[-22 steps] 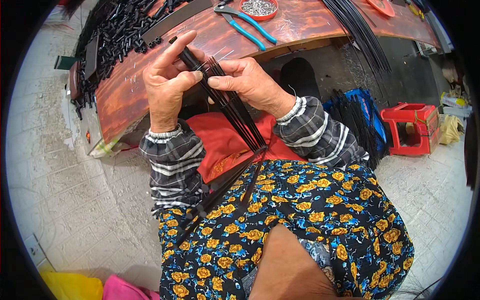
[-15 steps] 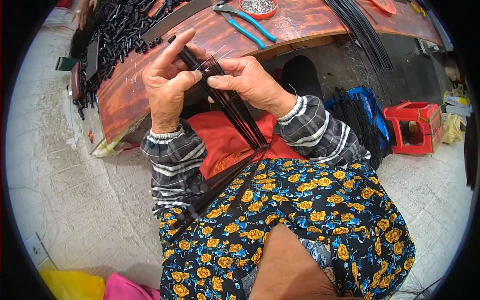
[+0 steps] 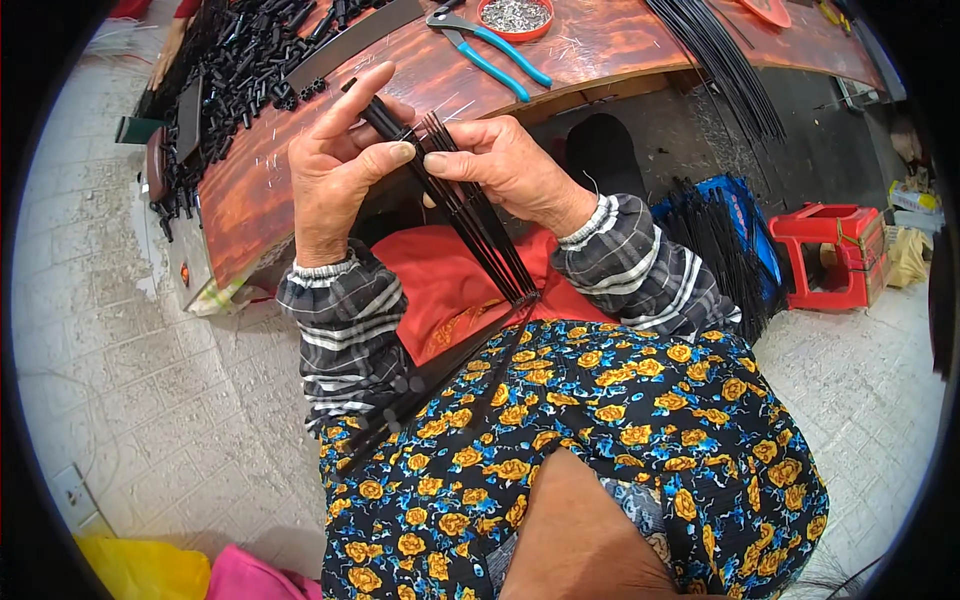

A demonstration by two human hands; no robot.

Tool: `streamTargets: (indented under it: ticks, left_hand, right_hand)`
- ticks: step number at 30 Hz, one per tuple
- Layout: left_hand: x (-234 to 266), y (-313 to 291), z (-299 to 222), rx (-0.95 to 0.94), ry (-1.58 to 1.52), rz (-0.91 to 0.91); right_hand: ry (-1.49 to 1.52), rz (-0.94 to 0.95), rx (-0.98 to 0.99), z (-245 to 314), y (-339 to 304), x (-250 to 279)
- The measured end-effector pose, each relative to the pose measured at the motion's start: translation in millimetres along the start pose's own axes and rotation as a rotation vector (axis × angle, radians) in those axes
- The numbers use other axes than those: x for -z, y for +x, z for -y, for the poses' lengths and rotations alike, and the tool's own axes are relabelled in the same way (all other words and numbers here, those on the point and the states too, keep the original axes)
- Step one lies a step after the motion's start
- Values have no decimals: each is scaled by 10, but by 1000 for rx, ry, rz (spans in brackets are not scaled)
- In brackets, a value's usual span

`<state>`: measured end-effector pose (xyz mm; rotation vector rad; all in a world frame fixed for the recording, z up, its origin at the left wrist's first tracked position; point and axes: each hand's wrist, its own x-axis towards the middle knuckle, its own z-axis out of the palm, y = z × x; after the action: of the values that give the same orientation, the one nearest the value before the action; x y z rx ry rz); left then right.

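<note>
Two bare hands are raised at the near edge of a reddish-brown wooden table [image 3: 245, 195], both closed on one long black frame [image 3: 468, 208] made of slim rods and a thicker shaft. The left hand [image 3: 345, 165] grips the shaft near its upper end, thumb pressed toward it and index finger stretched up across it. The right hand [image 3: 505, 170] pinches the bunched thin rods between thumb and fingers. The thumb tips sit close together, a narrow gap between them. From the table's near edge the frame slants down toward the person, over a red cloth [image 3: 430, 320], to a point where its rods meet; farther from the table, dark lengths trail across a flowered garment [image 3: 590, 400], their ends blurred. Checked sleeves [image 3: 640, 265] with pale cuffs cover both forearms.

On the table, just beyond the hands, lie pliers [image 3: 495, 72] with blue handles. Farther back on the table, beside the pliers, stands a red dish [image 3: 515, 38] of small silvery pieces. Many short black tubes [image 3: 250, 75] are heaped over the table's left part, alongside a flat brownish strip [image 3: 355, 40]. Toward the table's right end, a sheaf of long black rods [image 3: 715, 70] juts over the near edge. On the floor to the right, nearer the person than the table, a red stool [image 3: 825, 225] stands.
</note>
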<state>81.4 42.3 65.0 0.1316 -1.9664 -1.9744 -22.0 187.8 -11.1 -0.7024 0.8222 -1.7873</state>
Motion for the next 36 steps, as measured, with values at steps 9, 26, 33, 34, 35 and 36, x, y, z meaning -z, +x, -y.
streamTargets:
  ticks: [9,26,33,34,35,36]
  left_hand:
    - [36,40,-26,57,-95,73]
    - [-33,-7,-11,-81,33,-24]
    - [-116,-26,-33,-107,100,-44]
    - [-135,-39,-43,-107,97,-56]
    - [-149,-46,-50,-106,93,-66]
    - [-158,-48,-50,-105,96,-64]
  right_hand:
    - [-3,-21,-16,25,-7,-11]
    - [11,15,-2,13,-3,-49]
    - [28,7,21,6,-20,-54]
    - [30,7,22,0,-20,-52]
    - [34,10,24,-7,-20,-48]
    - [39,13,26,-11,-22,-43]
